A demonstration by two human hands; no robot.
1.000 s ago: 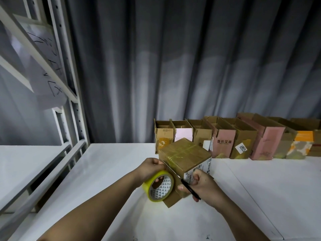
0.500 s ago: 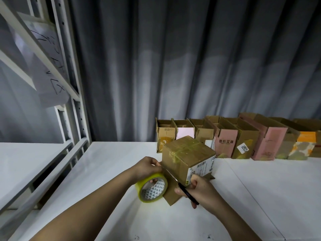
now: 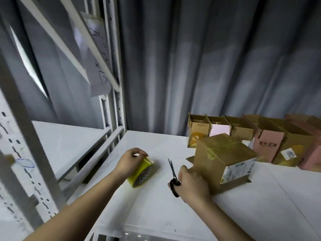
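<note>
A taped brown cardboard box (image 3: 224, 153) with a white label stands on the white table (image 3: 173, 211). My left hand (image 3: 130, 162) grips a yellow roll of tape (image 3: 141, 173) that rests on the table, well to the left of the box. My right hand (image 3: 192, 185) holds black-handled scissors (image 3: 173, 178) with the blades pointing up and away. That hand sits against the box's near left side.
A row of several open cardboard boxes (image 3: 260, 136), brown and pink, lines the back of the table against a grey curtain (image 3: 208, 58). A white metal shelving rack (image 3: 111, 101) with a lower shelf stands to the left.
My left hand has carried the tape roll away from the box to the left and down onto the table. The scissors have come off the tape, and the view has swung left.
</note>
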